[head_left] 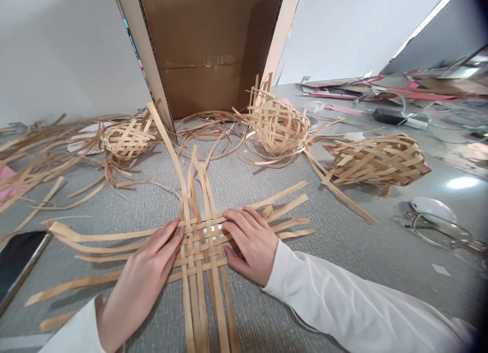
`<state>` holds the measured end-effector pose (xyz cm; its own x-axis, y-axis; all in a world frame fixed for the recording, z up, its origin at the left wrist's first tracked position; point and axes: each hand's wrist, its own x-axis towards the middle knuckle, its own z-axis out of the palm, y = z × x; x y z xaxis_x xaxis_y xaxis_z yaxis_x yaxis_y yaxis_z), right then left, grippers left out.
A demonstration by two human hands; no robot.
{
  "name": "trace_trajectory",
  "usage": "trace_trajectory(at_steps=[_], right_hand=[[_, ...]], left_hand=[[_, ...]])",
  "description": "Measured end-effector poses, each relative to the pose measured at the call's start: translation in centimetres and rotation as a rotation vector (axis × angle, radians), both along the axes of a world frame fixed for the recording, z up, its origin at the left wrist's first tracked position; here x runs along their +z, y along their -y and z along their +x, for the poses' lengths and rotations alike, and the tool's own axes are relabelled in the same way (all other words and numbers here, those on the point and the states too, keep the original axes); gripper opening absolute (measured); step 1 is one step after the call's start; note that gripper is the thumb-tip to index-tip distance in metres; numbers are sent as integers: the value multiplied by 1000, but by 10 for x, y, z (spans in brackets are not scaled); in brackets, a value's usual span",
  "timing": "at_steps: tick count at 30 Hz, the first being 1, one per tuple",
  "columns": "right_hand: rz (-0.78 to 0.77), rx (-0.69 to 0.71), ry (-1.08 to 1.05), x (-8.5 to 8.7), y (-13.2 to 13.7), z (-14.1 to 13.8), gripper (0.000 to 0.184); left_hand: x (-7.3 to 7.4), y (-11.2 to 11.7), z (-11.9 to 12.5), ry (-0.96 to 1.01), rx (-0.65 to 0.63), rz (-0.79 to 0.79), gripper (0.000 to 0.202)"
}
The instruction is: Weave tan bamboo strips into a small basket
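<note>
A flat crossed weave of thin bamboo strips lies on the grey table top, its long ends fanning out on all sides. My left hand rests flat on the weave's left side, fingertips on the strips. My right hand presses on its right side, with the thumb near the centre. Neither hand appears to grip a strip. Part of the weave is hidden under my fingers. Several long strips rise from the far side towards the box.
Three rounded woven bamboo baskets stand beyond the hands, among loose strips and a coil of strips. Also present: a cardboard box, glasses, a white mouse, a dark tablet or phone.
</note>
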<state>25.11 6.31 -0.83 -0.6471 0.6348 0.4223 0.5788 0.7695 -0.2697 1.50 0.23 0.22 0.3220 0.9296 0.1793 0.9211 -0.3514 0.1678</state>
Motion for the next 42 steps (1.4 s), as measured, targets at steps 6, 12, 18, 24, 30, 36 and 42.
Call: trace_trajectory(at_steps=[6,12,18,24,30,36,42], right_hand=[[14,4,7,-2,1,0,19],[23,7,26,-1,1,0,17],[40,14,18,-2,2,0,16],[53,14,9,-3,1,0,16],[47,17,25,-3,1,-1,16],[51,16,20,-3,2,0,18],[64,22,32,-3,2,1,16]], left_hand=[[13,-10,-10,43,-102,-149,43],[21,-16,-12,116,-101,-264,47],[32,-23,-14,129,-151,-375,48],[28,-25,-23,69,-153,-333,48],[25,-19,-19,-101,-242,-234,44],[15,-10,-20,-273,-307,-117,54],[9,-5,-25,-336,-327,-75,71]])
